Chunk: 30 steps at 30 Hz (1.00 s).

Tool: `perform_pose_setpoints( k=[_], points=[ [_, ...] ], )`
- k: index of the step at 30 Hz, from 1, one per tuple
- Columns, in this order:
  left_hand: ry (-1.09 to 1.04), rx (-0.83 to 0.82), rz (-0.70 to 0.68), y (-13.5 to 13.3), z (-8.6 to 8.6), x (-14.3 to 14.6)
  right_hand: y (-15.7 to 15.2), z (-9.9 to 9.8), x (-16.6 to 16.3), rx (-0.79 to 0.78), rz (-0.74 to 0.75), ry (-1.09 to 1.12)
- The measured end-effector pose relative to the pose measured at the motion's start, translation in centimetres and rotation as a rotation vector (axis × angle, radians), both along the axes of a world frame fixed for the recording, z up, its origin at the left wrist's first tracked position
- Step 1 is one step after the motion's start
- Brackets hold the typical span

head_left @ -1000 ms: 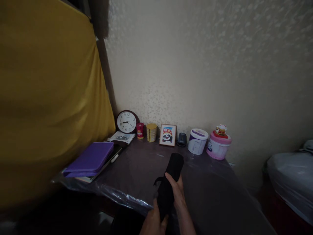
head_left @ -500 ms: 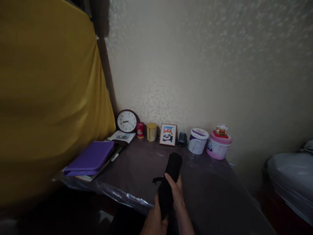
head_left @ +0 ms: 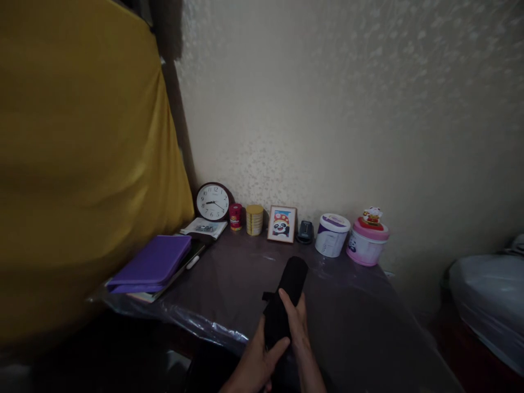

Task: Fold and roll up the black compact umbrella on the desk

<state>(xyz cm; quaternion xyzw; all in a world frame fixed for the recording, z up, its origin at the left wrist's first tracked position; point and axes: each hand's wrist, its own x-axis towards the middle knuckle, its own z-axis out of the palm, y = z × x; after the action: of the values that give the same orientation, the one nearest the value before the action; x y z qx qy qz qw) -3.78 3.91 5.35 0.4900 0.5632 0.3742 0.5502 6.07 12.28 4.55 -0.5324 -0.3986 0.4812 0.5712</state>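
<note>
A black folded umbrella [head_left: 293, 277], a thick dark cylinder with a short strap [head_left: 268, 296] sticking out on its left side, is held tilted over the front of the table. My left hand [head_left: 262, 352] is closed around its lower end, thumb lying across the near side. Higher up, my right hand [head_left: 298, 322] wraps the right side of the shaft with its thumb on top. Fingers under the umbrella are hidden. Its far end points toward the wall.
Along the wall stand a clock [head_left: 213, 202], a red can [head_left: 236, 217], a yellow tin [head_left: 254, 220], a picture frame [head_left: 281, 224], a dark small device [head_left: 305, 232], a white-purple tub [head_left: 332, 236] and a pink tub [head_left: 367, 243] bearing a cat figurine. A purple folder [head_left: 151, 262] lies left.
My left hand has shifted up the umbrella, and its thumb now lies across it. The umbrella has moved slightly right, and its strap sticks out less.
</note>
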Motion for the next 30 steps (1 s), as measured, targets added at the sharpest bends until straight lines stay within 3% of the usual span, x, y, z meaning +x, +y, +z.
perform_pose_setpoints(
  k=[6, 10, 14, 23, 30],
  points=[
    [0.381, 0.272, 0.013, 0.5, -1.7, -1.4, 0.4, -1.6, 0.3, 0.172, -0.087, -0.286],
    [0.619, 0.237, -0.017, 0.5, -1.9, -1.9, 0.3, -2.2, 0.1, 0.283, -0.112, -0.523],
    [0.844, 0.223, -0.039, 0.4, -1.9, -1.8, 0.3, -2.7, 0.0, 0.446, -0.006, -0.645],
    [1.015, 0.193, -0.099, 0.0, -1.5, -1.0, 0.2, -3.1, 0.2, 0.55, 0.239, -0.638],
    [1.06, 0.173, -0.186, -0.1, -1.9, -0.9, 0.8, -3.5, 1.0, 0.512, 0.186, -0.517]
  ],
)
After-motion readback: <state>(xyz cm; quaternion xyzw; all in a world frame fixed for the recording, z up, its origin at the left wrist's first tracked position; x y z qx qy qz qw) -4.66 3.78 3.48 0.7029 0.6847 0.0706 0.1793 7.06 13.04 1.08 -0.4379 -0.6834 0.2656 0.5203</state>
